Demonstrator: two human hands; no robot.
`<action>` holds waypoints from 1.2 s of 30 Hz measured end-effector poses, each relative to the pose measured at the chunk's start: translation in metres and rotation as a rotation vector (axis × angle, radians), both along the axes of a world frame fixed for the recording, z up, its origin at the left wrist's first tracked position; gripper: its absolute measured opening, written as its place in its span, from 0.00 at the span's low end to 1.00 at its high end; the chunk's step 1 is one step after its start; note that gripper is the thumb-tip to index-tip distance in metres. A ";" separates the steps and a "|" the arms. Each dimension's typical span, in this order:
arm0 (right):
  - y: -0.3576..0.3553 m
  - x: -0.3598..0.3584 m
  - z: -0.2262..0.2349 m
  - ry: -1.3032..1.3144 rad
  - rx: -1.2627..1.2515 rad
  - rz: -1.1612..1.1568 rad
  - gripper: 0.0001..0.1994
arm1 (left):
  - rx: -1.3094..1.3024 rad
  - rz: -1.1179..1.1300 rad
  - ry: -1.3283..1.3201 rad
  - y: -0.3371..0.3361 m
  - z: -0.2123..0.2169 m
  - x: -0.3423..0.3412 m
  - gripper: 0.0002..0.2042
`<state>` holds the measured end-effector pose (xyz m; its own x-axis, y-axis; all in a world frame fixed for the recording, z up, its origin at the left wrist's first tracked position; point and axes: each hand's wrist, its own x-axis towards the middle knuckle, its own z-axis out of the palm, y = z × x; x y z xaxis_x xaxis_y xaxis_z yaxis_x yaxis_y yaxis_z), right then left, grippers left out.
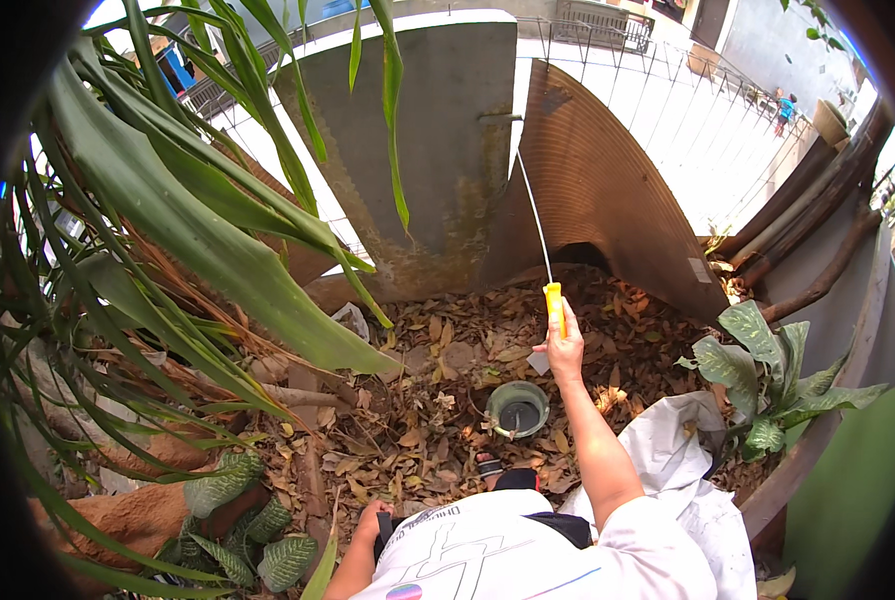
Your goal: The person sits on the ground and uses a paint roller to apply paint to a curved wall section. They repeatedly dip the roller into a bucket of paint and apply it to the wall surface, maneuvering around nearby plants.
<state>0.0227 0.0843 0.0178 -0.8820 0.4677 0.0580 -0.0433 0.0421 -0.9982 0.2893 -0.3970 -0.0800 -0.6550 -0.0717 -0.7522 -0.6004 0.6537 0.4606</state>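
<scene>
My right hand (565, 343) reaches forward, its fingers wrapped round the yellow handle (555, 302) of a tool with a long, thin, pale blade (536, 208). The blade points away from me, its far end in front of the gap between a grey concrete slab (418, 140) and a brown corrugated sheet (598, 170). Seen this way, the blade's exact kind cannot be told. My left hand (372, 522) is low at my side, fingers curled against a dark strap-like thing (384, 530); its grip is partly hidden. Below my right hand stands a round green pot (519, 409).
Dry leaves (448, 380) cover the ground. Long green leaves (198, 230) overhang the left side. A broad-leaved plant (768, 380) and a white sheet (678, 450) are at right. Beyond a wire fence (658, 60), a small person (786, 110) appears far off.
</scene>
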 end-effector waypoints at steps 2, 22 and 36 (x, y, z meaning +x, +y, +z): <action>0.000 -0.001 0.005 0.005 0.011 0.001 0.25 | 0.041 0.122 -0.020 -0.005 -0.008 0.008 0.14; -0.015 0.004 0.016 -0.077 0.189 -0.077 0.25 | -0.076 0.015 0.012 0.006 -0.007 -0.004 0.10; -0.034 0.007 0.011 -0.156 0.370 -0.151 0.24 | 0.053 0.097 0.011 0.009 0.010 0.007 0.09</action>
<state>0.0293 0.0505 0.0291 -0.8167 0.5650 0.1171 0.1416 0.3929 -0.9086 0.2961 -0.3881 -0.0698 -0.6552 -0.0953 -0.7494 -0.6544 0.5672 0.5001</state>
